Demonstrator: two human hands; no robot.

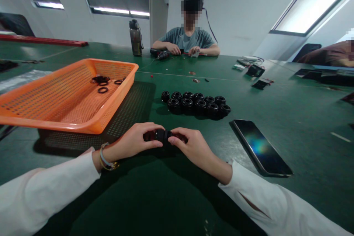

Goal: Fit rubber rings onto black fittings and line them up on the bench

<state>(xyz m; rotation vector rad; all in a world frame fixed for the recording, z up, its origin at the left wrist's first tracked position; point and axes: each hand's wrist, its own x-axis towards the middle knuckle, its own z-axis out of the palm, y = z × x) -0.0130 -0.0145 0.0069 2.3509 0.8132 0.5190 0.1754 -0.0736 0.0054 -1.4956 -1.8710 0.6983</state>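
Fitting (159, 135), black, one: right of the basket (95, 128), long axis running side to side; your left hand (134, 138) and right hand (197, 147) equally near, each grip pinching an end.

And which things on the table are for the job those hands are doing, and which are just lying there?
Probably for the job:
the black piece held by the left hand and right hand
the grouped black parts
the dark rings in the orange basket

Probably just lying about:
the phone
the bottle
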